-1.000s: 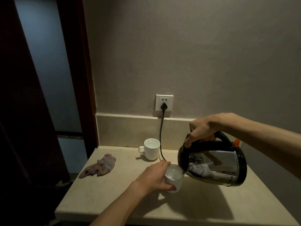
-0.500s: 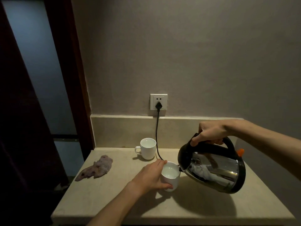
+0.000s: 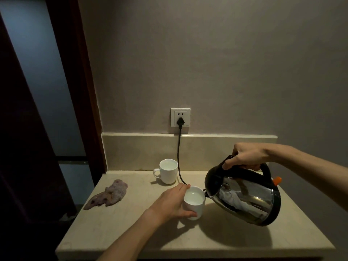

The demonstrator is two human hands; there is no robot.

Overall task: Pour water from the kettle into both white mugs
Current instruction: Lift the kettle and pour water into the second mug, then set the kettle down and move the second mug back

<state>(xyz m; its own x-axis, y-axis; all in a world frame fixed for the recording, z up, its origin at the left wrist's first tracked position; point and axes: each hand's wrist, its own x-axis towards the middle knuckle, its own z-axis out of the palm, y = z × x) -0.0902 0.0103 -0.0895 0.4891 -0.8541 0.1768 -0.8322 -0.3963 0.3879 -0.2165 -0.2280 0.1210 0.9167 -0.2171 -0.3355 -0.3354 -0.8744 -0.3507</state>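
My right hand (image 3: 246,157) grips the kettle (image 3: 243,194) by its handle, tilted, spout at the near mug's (image 3: 194,202) rim. My left hand (image 3: 172,202) wraps that mug. Behind the near mug stands the second mug (image 3: 168,171), beside the cord (image 3: 179,157). Left of the near mug lies a cloth (image 3: 108,194), near the counter (image 3: 113,234) edge; bare counter runs forward.

no readable text, no labels, no brand marks, no numbers anywhere
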